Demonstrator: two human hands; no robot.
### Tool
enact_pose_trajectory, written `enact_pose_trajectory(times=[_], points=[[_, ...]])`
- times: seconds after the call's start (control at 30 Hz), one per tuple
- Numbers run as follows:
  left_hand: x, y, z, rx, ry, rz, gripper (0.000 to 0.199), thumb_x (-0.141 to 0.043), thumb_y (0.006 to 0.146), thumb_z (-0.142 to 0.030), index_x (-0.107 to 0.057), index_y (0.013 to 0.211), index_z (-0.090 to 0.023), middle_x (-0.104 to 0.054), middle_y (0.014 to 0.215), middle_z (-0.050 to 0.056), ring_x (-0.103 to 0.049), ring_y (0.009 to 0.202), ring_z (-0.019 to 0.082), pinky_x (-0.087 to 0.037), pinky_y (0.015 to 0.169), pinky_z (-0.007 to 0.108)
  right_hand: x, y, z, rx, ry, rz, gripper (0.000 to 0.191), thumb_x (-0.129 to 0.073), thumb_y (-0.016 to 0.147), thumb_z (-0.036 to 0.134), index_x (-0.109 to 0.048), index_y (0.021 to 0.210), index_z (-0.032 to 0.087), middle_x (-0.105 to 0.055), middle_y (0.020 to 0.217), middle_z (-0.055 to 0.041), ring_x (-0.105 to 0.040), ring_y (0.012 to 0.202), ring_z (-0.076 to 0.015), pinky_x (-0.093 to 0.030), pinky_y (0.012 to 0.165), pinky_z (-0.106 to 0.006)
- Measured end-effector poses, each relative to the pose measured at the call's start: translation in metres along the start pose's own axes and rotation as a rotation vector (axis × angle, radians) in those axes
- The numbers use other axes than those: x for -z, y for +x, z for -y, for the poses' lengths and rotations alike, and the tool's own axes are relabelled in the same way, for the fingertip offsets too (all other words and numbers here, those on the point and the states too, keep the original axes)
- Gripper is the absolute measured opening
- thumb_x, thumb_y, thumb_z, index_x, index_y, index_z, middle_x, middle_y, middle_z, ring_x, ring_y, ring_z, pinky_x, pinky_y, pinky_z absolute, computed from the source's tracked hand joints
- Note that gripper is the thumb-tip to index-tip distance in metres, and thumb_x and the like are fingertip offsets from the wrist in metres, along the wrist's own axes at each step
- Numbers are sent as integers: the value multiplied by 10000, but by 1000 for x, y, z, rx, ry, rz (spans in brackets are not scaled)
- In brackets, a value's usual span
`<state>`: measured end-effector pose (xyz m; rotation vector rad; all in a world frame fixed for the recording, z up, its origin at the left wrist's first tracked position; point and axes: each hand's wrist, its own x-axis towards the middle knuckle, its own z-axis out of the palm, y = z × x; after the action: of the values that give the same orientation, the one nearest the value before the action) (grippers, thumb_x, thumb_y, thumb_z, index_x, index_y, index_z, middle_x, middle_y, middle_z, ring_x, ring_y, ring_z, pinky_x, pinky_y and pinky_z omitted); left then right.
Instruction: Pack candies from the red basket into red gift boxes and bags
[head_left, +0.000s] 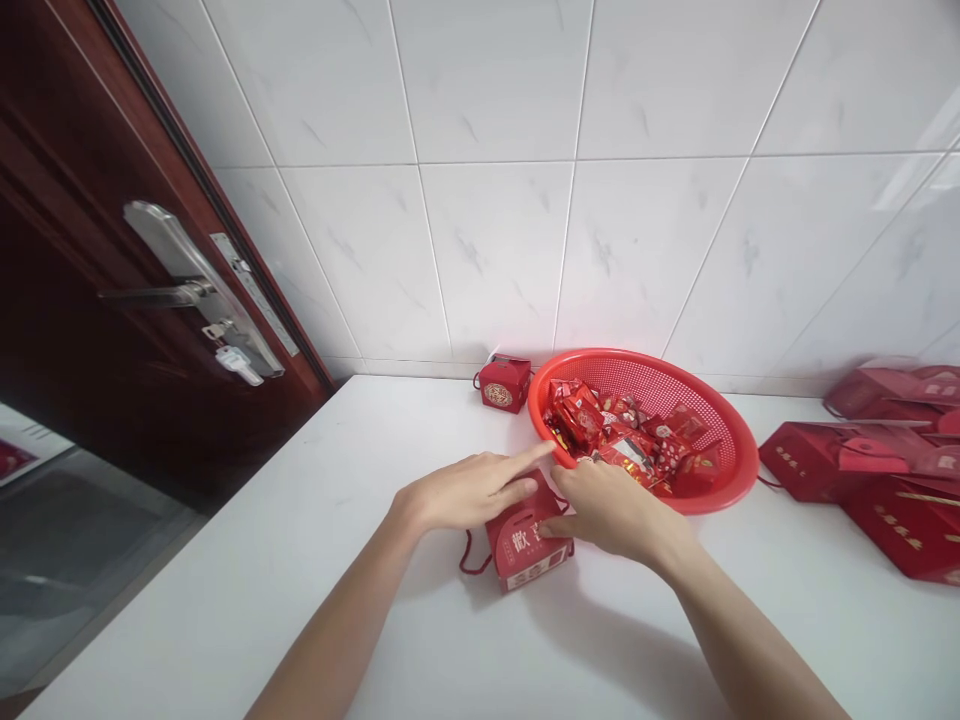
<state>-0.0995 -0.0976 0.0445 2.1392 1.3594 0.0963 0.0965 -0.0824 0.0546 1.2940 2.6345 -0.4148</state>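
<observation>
From the head view, the left hand [469, 492] and right hand [611, 510] sit close together on a small red gift box [521, 540], though whether they grip it cannot be told. The box stands on the white surface [225, 600], just before a red plastic basket [630, 355] of red-wrapped packets [577, 415].
</observation>
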Motion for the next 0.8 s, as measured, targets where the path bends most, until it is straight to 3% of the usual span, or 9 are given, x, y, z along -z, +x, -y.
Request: enact_pose_trajectory(times=[0.1,0.17,0.27,0.33,0.5,0.57,0.7,0.8], points=[[6,-5,1,113,-40,3,467,-272,1029,-559,-507,1309,-268,-418,627,-46,-464,576,189,-364,572,289,-1,1,1,-19,16,23,271,-677,920,386,-587,768,180,-648,783,-64,-656,682,-223,-341,561,-290],[9,-6,2,130,-45,0,401,-270,1030,-534,-549,1011,-247,-394,631,-40,-401,558,171,-334,554,292,-2,3,1,-7,25,27,297,-684,920,395,-567,745,184,-639,755,-56,-649,659,-215,-309,534,-287],[11,-6,6,86,-56,52,408,-300,1024,-477,-394,721,-220,-416,659,-22,-363,572,152,-321,561,295,-6,6,1,8,20,48,305,-686,920,423,-574,765,184,-623,727,-39,-635,632,-195,-283,519,-280],[10,-4,8,77,-55,92,397,-365,1002,-463,-383,696,-212,-447,678,-17,-377,581,145,-321,559,294,-9,8,1,-3,20,68,316,-688,913,465,-593,808,182,-625,731,-30,-632,628,-185,-280,520,-273],[7,-2,8,144,-62,162,179,-641,827,-363,-562,813,-203,-612,863,4,-529,710,161,-371,596,270,-11,11,0,5,41,94,366,-676,901,541,-628,896,178,-665,752,-38,-657,673,-209,-290,534,-273],[7,-2,8,194,-70,167,198,-701,770,-354,-583,833,-209,-615,891,1,-532,724,163,-378,600,266,-12,12,1,20,37,107,389,-663,904,564,-643,911,176,-684,761,-51,-669,702,-226,-306,550,-279],[7,-1,10,220,-80,179,217,-738,722,-333,-563,753,-208,-585,802,-18,-499,676,153,-355,564,266,-15,16,1,77,25,157,430,-601,933,596,-660,913,171,-721,798,-83,-686,754,-255,-325,568,-297],[8,-1,13,206,-90,200,216,-741,708,-311,-552,701,-207,-565,729,-32,-483,652,147,-342,542,266,-20,20,-1,124,34,187,471,-557,942,623,-632,791,183,-722,846,-97,-680,771,-253,-324,561,-303]])
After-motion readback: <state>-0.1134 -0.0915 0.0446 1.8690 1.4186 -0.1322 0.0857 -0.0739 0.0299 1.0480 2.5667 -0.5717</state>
